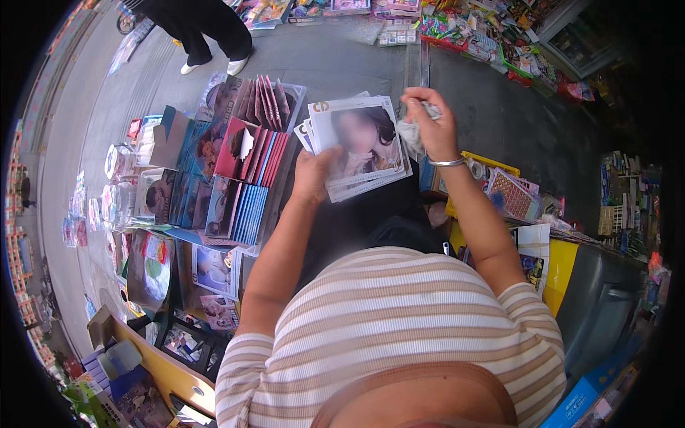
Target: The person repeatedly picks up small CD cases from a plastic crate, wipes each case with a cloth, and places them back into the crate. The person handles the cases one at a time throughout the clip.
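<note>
A small stack of printed picture packets (364,142) with white borders is fanned in my left hand (316,171), thumb on top. The top one shows a person with dark hair. Just right of the packets, my right hand (434,125) is raised and closed around a crumpled whitish cloth (412,134). A bracelet circles that wrist. To the left of my left hand stand rows of red and blue card packets (257,155) in opened display boxes, partly over a clear plastic bin (297,99).
Clear jars (119,160) stand left of the boxes. At right are a yellow basket (489,161) and patterned sheets (512,195). A person in black trousers (200,29) stands at upper left. Packaged goods (476,37) line the far ground.
</note>
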A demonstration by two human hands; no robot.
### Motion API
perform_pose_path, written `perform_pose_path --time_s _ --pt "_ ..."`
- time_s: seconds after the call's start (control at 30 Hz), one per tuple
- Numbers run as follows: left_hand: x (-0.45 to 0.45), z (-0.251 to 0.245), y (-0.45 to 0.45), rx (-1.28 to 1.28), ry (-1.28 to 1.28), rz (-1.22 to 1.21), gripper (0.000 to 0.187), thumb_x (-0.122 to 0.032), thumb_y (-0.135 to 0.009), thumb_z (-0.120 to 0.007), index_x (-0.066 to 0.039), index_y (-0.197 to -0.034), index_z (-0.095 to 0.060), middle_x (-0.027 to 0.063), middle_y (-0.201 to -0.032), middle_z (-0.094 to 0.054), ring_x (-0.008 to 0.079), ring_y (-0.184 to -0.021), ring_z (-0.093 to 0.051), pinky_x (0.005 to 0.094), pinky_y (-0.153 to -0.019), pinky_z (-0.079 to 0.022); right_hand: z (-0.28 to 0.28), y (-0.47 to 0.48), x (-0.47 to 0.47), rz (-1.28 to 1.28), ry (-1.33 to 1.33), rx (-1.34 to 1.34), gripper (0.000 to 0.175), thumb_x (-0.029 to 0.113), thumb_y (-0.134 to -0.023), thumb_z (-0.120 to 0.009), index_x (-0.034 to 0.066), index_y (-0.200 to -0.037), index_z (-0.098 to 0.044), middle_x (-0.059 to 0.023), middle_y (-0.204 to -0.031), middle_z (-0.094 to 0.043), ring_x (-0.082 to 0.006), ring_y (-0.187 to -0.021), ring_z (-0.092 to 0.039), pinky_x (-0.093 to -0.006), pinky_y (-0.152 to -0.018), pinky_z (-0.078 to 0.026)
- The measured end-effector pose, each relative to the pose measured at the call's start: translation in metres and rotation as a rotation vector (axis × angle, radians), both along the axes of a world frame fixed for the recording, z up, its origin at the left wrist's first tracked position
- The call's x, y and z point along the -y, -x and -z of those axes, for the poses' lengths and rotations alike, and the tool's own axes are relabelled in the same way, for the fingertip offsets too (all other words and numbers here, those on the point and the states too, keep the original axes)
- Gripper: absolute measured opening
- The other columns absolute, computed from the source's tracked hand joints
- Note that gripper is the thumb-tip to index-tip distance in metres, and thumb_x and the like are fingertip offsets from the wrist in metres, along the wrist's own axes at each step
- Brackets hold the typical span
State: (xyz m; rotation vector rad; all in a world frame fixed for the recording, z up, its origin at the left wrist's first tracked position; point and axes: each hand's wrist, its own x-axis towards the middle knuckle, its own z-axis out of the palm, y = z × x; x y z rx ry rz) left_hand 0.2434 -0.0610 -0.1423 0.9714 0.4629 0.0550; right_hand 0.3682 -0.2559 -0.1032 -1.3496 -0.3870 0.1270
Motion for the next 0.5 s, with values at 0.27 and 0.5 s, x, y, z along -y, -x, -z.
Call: perform_pose_path --time_s 0.27,0.5 --pt "0.005 -0.019 -0.001 0.090 -0.125 0.079 0.020 -0.002 -0.081 -0.063 -0.001 -0.100 -0.060 0.0024 -0.086 -0.063 0.0103 -0.071 -0.058 0.0249 -0.062 -0.047 0.014 -0.011 -0.089 -0.105 0.545 1.104 0.029 0.012 -0.086 -0.053 0.0189 -0.114 -0.061 -0.0009 -0.113 -0.064 -0.0213 -0.107 -0.058 -0.0428 -0.096 -0.041" --pt "-0.016 -0.017 0.004 0.076 -0.247 0.150 0.021 -0.004 -0.078 -0.065 -0.001 -0.098 -0.063 0.0031 -0.083 -0.063 0.0105 -0.071 -0.058 0.0253 -0.062 -0.046 0.018 -0.108 -0.026 0.046 0.829 0.012 0.024 0.012 -0.094 -0.047 0.0055 -0.114 -0.060 -0.0096 -0.084 -0.068 -0.0129 -0.071 -0.062 -0.0274 -0.064 -0.049"
